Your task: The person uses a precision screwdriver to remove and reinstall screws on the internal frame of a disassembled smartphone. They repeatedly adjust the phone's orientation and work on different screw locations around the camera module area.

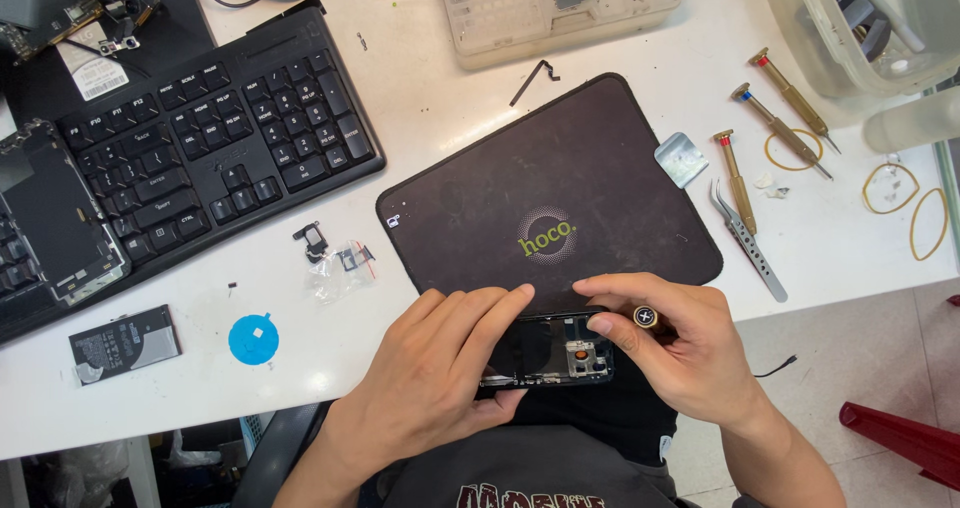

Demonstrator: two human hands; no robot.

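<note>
At the near edge of the tabletop (420, 108), just below the dark work mat (560, 168), I hold an opened phone (550, 353) between both hands. Its back cover is already off: I see the bare inner frame, the dark middle area and a small metal plate by the camera corner. Loose bits lie further up and to my left, a flat battery (125, 340), a round blue sticker (253, 339) and a little clear bag of small parts (340, 268), so I judge the stripping-down to be well along. How many screws remain in the frame I cannot tell; they are too small to see.

My left hand (440, 378) is closed around the phone's left end, its fingers curled over the top edge. My right hand (665, 343) pinches a small screwdriver (646, 317) between thumb and fingers, its round cap facing up at me; its tip is hidden, pointing down near the phone's right end. The phone thus sits right between my hands, touching the left and just beside the right.

Spare screwdrivers (775, 118) and tweezers (748, 243) lie well apart on my right, a black keyboard (200, 138) on my left.
</note>
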